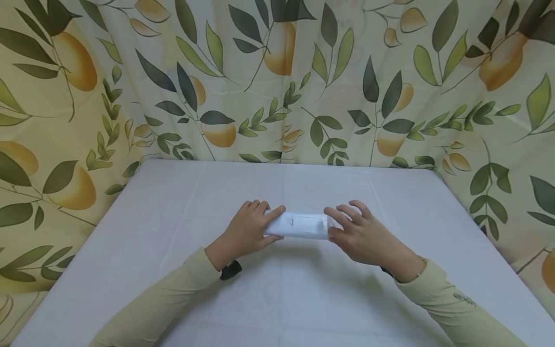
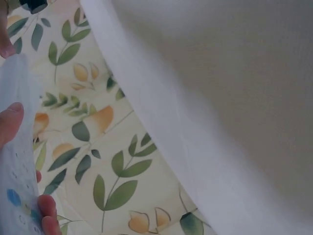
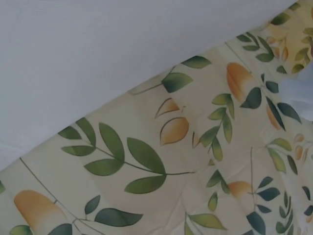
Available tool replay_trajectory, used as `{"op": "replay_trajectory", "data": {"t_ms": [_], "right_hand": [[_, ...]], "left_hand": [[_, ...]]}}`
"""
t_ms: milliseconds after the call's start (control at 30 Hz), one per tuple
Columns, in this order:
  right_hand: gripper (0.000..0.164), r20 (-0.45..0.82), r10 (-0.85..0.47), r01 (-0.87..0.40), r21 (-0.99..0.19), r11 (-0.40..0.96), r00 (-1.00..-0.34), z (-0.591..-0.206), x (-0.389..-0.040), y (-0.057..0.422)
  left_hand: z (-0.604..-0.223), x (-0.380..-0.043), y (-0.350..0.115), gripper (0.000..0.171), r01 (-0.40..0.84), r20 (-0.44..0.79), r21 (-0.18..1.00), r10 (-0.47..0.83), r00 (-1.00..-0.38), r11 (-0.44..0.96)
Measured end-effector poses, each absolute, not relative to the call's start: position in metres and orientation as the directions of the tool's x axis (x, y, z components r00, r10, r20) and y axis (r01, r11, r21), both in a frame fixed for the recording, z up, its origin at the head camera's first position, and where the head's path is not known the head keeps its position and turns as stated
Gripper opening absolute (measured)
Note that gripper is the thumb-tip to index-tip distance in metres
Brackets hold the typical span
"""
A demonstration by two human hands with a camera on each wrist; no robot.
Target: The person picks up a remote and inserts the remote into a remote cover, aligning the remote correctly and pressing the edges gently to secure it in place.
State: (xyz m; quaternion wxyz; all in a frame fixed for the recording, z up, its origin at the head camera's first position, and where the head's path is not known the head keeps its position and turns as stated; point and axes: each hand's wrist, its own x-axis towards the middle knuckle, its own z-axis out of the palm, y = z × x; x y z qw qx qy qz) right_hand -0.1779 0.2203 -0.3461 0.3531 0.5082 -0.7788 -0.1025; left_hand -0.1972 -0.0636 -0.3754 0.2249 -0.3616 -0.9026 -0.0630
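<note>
A white, flat, oblong soft pack [image 1: 305, 225], with a rectangular outline on its upper face, is held level above the table. My left hand [image 1: 247, 229] grips its left end, thumb along the near edge and fingers at the far edge. At the other end, the thumb and index finger of my right hand [image 1: 364, 236] pinch the pack's end while the remaining fingers are raised. Blue and green print shows on the pack [image 2: 17, 166] in the left wrist view. Only a pale corner of the pack [image 3: 297, 95] enters the right wrist view.
A white cloth covers the table [image 1: 277, 299]. Behind it and along both sides hangs a cream curtain [image 1: 269, 106] printed with leaves and orange fruit. Dark wrist straps [image 1: 231, 270] show below the hands.
</note>
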Motion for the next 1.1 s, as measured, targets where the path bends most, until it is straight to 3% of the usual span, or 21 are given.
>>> {"op": "replay_trajectory", "data": {"t_ms": [100, 233, 400, 533, 667, 800, 900, 1000, 1100], "right_hand": [[0.055, 0.421, -0.865, -0.718, 0.509, 0.475, -0.274, -0.344, -0.176, 0.219], [0.053, 0.423, -0.862, -0.740, 0.477, 0.474, -0.280, -0.343, -0.175, 0.217], [0.018, 0.388, -0.849, -0.807, 0.328, 0.490, -0.358, -0.339, -0.172, 0.210], [0.030, 0.310, -0.850, -0.805, 0.300, 0.512, -0.425, -0.336, -0.171, 0.203], [0.035, 0.237, -0.860, -0.782, 0.359, 0.510, -0.452, -0.338, -0.172, 0.197], [0.033, 0.216, -0.870, -0.767, 0.412, 0.492, -0.442, -0.343, -0.173, 0.196], [0.024, 0.275, -0.870, -0.780, 0.388, 0.491, -0.410, -0.343, -0.174, 0.201], [0.024, 0.376, -0.856, -0.806, 0.341, 0.484, -0.355, -0.339, -0.175, 0.206], [0.031, 0.432, -0.855, -0.812, 0.365, 0.456, -0.286, -0.334, -0.175, 0.209]], "left_hand": [[-0.377, -0.197, -0.063, 0.059, 0.683, 0.460, -0.055, 0.625, -0.631, 0.729], [-0.378, -0.197, -0.062, 0.059, 0.677, 0.468, -0.063, 0.621, -0.629, 0.733], [-0.374, -0.195, -0.062, 0.058, 0.672, 0.470, -0.114, 0.636, -0.612, 0.731], [-0.370, -0.190, -0.061, 0.057, 0.669, 0.466, -0.140, 0.645, -0.606, 0.730], [-0.369, -0.187, -0.059, 0.057, 0.664, 0.465, -0.161, 0.650, -0.601, 0.730], [-0.370, -0.186, -0.059, 0.057, 0.650, 0.459, -0.169, 0.643, -0.613, 0.741], [-0.371, -0.186, -0.061, 0.057, 0.638, 0.455, -0.138, 0.621, -0.639, 0.758], [-0.372, -0.187, -0.065, 0.057, 0.635, 0.466, -0.097, 0.599, -0.652, 0.767], [-0.370, -0.187, -0.066, 0.058, 0.636, 0.488, -0.092, 0.592, -0.641, 0.766]]}}
